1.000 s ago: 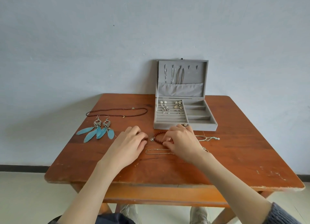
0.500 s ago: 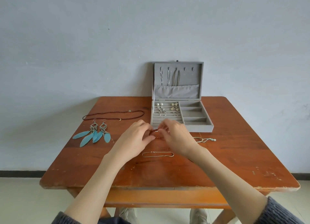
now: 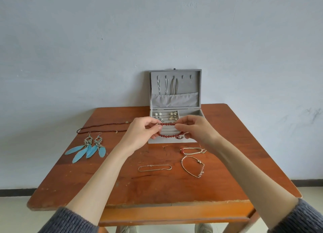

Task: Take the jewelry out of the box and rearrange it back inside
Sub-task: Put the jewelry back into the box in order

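Both hands, left hand [image 3: 142, 130] and right hand [image 3: 194, 128], pinch the red bead bracelet [image 3: 168, 136] above the jewelry box [image 3: 174, 108].
If one pinch slips, it may drop onto the earrings [image 3: 166, 116].

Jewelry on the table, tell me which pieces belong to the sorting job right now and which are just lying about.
In hand now:
red bead bracelet, held stretched between left hand and right hand
grey jewelry box, open

Lying on the table, waiting:
blue feather earrings
dark bead necklace
three thin chain bracelets
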A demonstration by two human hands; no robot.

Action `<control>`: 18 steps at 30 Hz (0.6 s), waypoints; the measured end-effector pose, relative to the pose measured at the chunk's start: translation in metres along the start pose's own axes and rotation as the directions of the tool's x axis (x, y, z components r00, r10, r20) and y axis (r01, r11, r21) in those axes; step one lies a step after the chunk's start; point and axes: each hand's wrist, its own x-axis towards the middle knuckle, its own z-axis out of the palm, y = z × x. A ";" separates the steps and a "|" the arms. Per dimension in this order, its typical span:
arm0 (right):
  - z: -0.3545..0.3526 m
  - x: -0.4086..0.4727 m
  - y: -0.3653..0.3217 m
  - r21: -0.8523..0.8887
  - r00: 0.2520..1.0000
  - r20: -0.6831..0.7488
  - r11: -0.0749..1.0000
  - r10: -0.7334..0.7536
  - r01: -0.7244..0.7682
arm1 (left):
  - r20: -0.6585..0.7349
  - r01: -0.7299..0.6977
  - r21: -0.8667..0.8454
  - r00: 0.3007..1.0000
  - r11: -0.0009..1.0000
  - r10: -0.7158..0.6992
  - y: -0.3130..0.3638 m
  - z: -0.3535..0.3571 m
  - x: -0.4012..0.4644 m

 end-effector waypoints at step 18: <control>-0.088 0.115 0.041 -0.381 0.961 -0.275 0.916 0.020 -0.128 | -0.084 0.050 0.251 0.996 0.967 -0.030 0.008 0.096 0.134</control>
